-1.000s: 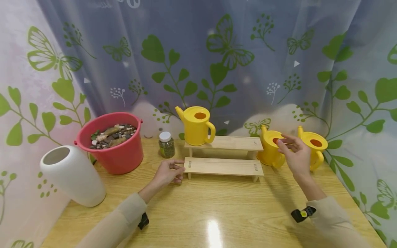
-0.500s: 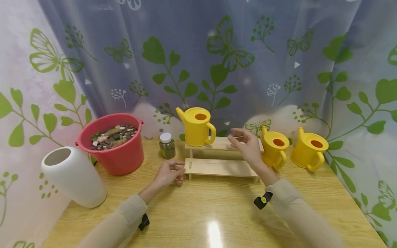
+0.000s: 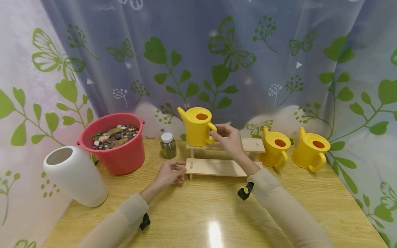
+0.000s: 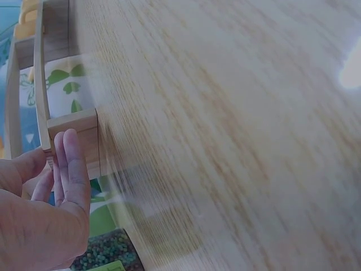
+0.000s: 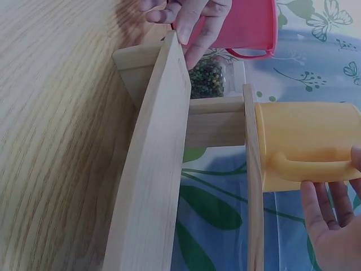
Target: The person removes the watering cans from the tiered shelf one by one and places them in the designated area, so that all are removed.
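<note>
A yellow watering can (image 3: 195,132) stands upright on the upper tier of a two-tier wooden shelf (image 3: 214,167), toward its left end. My right hand (image 3: 230,140) is at the can's handle, thumb on the near side. In the right wrist view the fingers (image 5: 319,212) lie along one side of the handle (image 5: 316,169) and the thumb tip is on the other. My left hand (image 3: 169,174) pinches the left end of the lower tier; the left wrist view has its thumb and fingers on either side of the board (image 4: 40,84).
Two more yellow watering cans (image 3: 274,151) (image 3: 310,151) stand right of the shelf. To the left are a lidded jar (image 3: 168,148) of dark granules, a red bucket (image 3: 124,156) of stones and a white vase (image 3: 77,179). A patterned curtain (image 3: 192,51) hangs behind the table (image 3: 186,213).
My right hand has moved left from the watering cans on the right, across the shelf, to the handle of the can on the upper tier. My left hand has stayed at the shelf.
</note>
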The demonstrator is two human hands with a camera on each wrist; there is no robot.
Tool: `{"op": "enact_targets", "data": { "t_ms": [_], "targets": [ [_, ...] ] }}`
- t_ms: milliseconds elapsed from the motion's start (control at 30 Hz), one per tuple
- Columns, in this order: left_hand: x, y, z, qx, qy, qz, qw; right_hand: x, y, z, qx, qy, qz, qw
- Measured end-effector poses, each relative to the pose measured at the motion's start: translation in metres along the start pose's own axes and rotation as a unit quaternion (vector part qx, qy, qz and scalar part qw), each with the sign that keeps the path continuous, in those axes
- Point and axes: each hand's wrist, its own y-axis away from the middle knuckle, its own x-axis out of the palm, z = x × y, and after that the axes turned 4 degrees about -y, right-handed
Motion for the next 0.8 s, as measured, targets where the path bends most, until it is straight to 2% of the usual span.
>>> {"op": "enact_targets", "data": {
  "t_ms": [467, 633, 800],
  "targets": [
    [0.001, -0.001, 0.0, -0.002, 0.001, -0.006, 1.0, -0.006, 0.004, 0.012, 0.023, 0.028, 0.019, 0.999],
    [0.001, -0.001, 0.001, -0.002, -0.004, -0.005, 1.0, -0.013, 0.013, 0.014, 0.032, 0.039, 0.021, 0.998],
    [0.001, -0.001, 0.001, 0.0, -0.007, -0.006, 1.0, -0.026, 0.028, 0.019, 0.038, 0.029, 0.025, 0.999]
  ]
}}
